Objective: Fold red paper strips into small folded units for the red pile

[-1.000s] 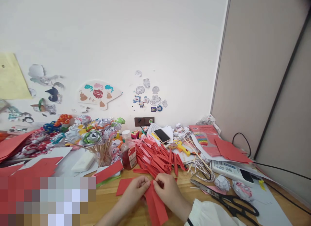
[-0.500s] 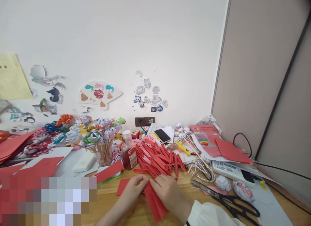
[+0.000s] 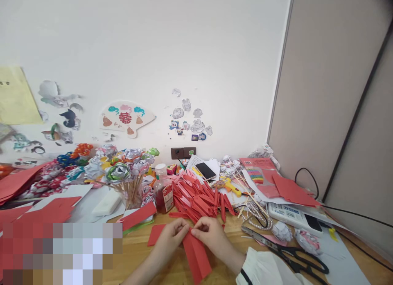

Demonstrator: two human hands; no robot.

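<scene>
A creased strip of red paper (image 3: pixel 198 258) hangs toward me between my two hands, with fold lines along its length. Its far end is pinched by my left hand (image 3: pixel 173 236), thumb against the fingers. My right hand (image 3: pixel 211 236) pinches the same end from the other side, fingertips close to the left ones. The fingers partly hide that end. Beside my left hand another piece of red paper (image 3: pixel 156 234) lies on the wooden table (image 3: pixel 138 252). Just beyond my hands is a heap of folded red paper pieces (image 3: pixel 199 197).
Black-handled scissors (image 3: pixel 288 252) lie to the right, near crumpled paper balls (image 3: pixel 281 231). A bottle of red liquid (image 3: pixel 163 191) stands left of the heap. Behind are a phone (image 3: pixel 205 171), a yellow glue gun (image 3: pixel 230 187) and paper flowers on sticks (image 3: pixel 118 172).
My right hand has shifted its fingers from lying over the strip's side to a pinch at the far end. My left hand stays nearly in place.
</scene>
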